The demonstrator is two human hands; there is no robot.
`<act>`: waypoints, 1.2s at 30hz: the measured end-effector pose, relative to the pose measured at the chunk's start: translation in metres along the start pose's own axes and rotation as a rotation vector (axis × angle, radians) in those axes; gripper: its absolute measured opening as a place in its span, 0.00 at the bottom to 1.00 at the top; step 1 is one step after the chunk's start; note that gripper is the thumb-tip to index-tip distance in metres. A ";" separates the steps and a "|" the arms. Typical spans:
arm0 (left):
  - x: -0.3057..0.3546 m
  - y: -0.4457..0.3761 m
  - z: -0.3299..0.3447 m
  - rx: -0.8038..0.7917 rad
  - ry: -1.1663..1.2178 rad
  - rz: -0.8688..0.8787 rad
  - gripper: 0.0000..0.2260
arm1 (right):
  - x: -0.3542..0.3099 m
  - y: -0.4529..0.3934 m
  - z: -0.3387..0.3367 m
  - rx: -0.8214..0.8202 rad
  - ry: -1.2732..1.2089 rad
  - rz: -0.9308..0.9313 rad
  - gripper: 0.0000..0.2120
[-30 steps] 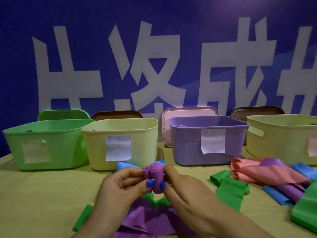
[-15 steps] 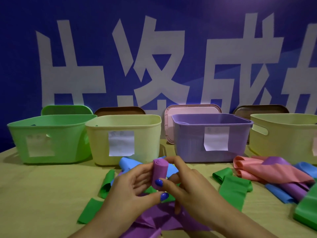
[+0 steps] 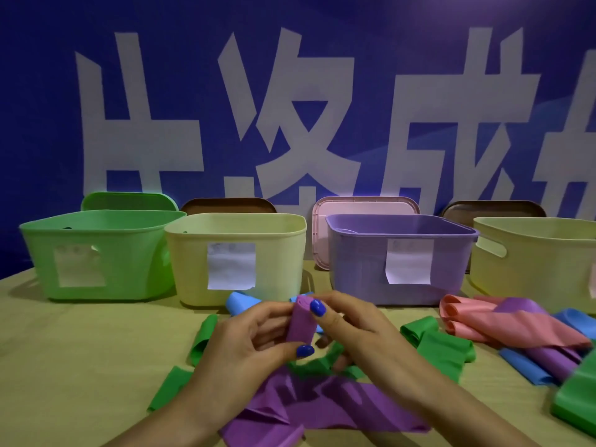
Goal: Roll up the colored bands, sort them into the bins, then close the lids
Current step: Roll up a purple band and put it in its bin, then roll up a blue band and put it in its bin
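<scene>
1. Loose tail of the purple elastic band (image 3: 325, 411) trails on the counter (image 3: 80, 350), feeding the roll.
2. Left hand (image 3: 245, 343) and right hand (image 3: 358, 330) pinch the purple roll (image 3: 301, 324), fingers clenched to keep it tight.
3. Open lilac plastic bin (image 3: 364, 269) beyond, probably its destination.

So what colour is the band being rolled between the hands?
Purple band, seen in the head view, with its loose tail trailing on the table.
</scene>
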State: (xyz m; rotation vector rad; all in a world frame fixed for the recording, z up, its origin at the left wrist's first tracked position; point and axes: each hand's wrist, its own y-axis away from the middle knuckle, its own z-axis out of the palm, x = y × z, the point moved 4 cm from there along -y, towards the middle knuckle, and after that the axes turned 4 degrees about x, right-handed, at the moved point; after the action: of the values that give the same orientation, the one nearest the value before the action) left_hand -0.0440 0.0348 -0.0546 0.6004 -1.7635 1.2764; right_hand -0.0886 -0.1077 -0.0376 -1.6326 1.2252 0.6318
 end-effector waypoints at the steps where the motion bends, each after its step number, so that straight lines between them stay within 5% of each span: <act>1: -0.001 0.001 0.001 -0.024 -0.012 0.012 0.18 | -0.002 -0.001 -0.004 0.011 0.015 -0.015 0.17; 5: -0.001 0.003 0.007 -0.123 -0.147 0.106 0.23 | -0.004 -0.004 -0.015 0.046 0.122 -0.034 0.07; 9: -0.001 0.004 0.010 -0.203 -0.287 0.139 0.24 | -0.003 -0.004 -0.015 0.039 0.205 -0.086 0.09; 16: -0.014 0.006 0.015 -0.226 -0.075 -0.035 0.17 | -0.002 -0.002 -0.011 -0.038 0.206 -0.233 0.09; 24: -0.011 0.007 0.008 -0.158 -0.105 0.188 0.23 | -0.009 -0.001 -0.016 -0.030 0.197 -0.247 0.10; 28: -0.002 0.000 0.007 -0.059 -0.521 0.534 0.28 | -0.009 -0.004 -0.018 -0.019 0.231 -0.199 0.14; 32: -0.005 -0.008 0.000 0.016 -0.593 0.644 0.20 | -0.009 -0.010 -0.045 0.125 0.278 -0.165 0.16; 36: -0.008 -0.016 -0.021 0.142 -0.733 0.713 0.15 | 0.000 -0.019 -0.083 0.488 0.450 -0.163 0.13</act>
State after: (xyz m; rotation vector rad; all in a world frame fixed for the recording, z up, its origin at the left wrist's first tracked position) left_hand -0.0201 0.0478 -0.0506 0.5790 -2.6610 1.8172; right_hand -0.0826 -0.1825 0.0032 -1.4673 1.4074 -0.1495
